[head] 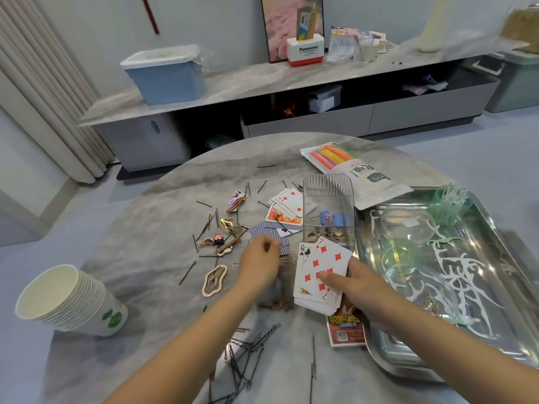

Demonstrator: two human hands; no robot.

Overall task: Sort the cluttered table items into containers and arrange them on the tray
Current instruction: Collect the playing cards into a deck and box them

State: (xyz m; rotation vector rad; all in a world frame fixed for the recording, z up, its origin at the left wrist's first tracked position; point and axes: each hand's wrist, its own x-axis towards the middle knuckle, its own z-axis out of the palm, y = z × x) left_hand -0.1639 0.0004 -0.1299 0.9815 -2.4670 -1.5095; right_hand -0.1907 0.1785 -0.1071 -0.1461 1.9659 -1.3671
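Right hand [354,290]: thumb pressed across a card stack [319,275], fingers curled beneath it, just left of the tray [376,355]. Left hand [258,262]: fingers pinched over blue-backed loose cards [269,230], further left of the tray; actual grasp unclear. Judgement: cards thin, light, slippery, bendable; stack likely fans apart. Best held by the long edges, squared.

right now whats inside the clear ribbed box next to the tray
Inside the clear box are a few clips, blue and purple ones, with some brownish pieces lower down. The held cards cover its bottom end, so anything there is hidden.
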